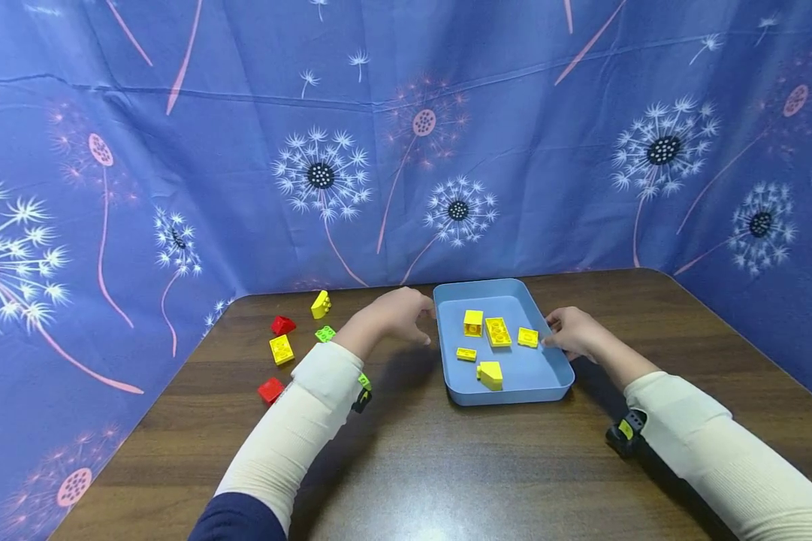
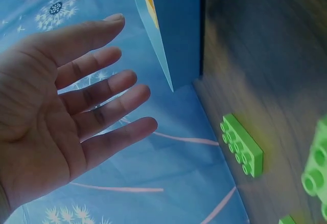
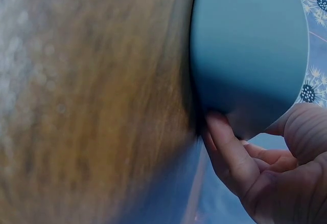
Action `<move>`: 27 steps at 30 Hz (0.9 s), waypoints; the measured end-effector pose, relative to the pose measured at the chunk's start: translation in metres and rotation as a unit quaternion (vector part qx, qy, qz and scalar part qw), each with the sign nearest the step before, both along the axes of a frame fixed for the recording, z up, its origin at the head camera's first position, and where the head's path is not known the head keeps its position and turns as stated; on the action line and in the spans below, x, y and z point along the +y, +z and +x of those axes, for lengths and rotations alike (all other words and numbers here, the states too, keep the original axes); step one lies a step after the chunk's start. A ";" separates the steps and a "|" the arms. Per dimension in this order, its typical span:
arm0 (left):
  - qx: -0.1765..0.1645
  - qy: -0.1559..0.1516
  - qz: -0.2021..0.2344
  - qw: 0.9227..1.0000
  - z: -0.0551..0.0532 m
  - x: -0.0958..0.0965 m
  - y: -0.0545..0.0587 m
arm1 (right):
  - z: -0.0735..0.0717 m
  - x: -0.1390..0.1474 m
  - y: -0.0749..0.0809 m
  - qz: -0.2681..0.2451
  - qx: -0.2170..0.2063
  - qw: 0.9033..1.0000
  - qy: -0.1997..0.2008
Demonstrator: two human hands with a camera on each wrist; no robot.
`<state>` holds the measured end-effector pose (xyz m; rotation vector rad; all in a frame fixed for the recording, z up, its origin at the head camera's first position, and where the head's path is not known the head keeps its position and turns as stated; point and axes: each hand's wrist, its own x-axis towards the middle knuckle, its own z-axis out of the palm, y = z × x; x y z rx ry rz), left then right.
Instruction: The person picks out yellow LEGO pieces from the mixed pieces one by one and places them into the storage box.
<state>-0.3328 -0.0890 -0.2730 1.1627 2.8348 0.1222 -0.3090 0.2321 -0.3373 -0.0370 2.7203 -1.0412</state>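
Right hand (image 1: 573, 330) is grasping the tray (image 1: 507, 396) by its right wall, thumb going over the rim, fingers curling low outside; likely because the thin wall is offering an easy pinch. Left hand (image 1: 399, 312) is hanging released beside the tray's left wall, fingers spread, holding nothing; left wrist view is showing a gap, so it's probably bearing no load. Tray is sitting at the counter's (image 1: 473, 466) far edge, right of the middle. Five yellow blocks (image 1: 497, 331) are lying spread inside; the raised walls are presumably stopping them sliding off. Toward the counter's far left corner, red blocks (image 1: 270, 390), two loose yellow bricks (image 1: 282, 349) and green blocks (image 2: 242, 147) are lying scattered, in no apparent order. Flowered cloth (image 1: 392, 173) is hanging behind.

Right thumb tip is disappearing behind the wall in right wrist view; whether fingers are reaching under the base, can't tell. Left sleeve (image 1: 311, 406) is partly covering the green ones; left wrist view is cutting two off at its edges, so not counting them.
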 end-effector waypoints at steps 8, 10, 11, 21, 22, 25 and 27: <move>0.007 0.006 -0.007 1.000 0.013 -0.022 0.000 | 0.000 0.001 -0.001 -0.012 -0.007 1.000 0.002; 0.005 0.012 -0.006 1.000 0.016 -0.027 -0.001 | 0.000 0.001 -0.002 -0.012 -0.007 1.000 0.003; 0.002 0.018 -0.004 1.000 0.018 -0.030 -0.001 | 0.001 0.001 -0.002 -0.013 -0.007 1.000 0.002; -0.027 0.061 0.027 0.997 0.025 -0.061 -0.009 | 0.004 0.000 0.000 -0.012 -0.007 1.000 -0.003; -0.027 0.058 0.028 0.998 0.025 -0.064 -0.010 | 0.004 -0.001 0.000 -0.011 -0.007 1.000 -0.003; -0.027 0.054 0.024 0.998 0.024 -0.074 -0.010 | 0.004 -0.001 0.000 -0.010 -0.008 1.000 -0.001; -0.030 0.052 0.023 0.998 0.023 -0.080 -0.010 | 0.005 -0.001 0.001 -0.011 -0.008 1.000 -0.001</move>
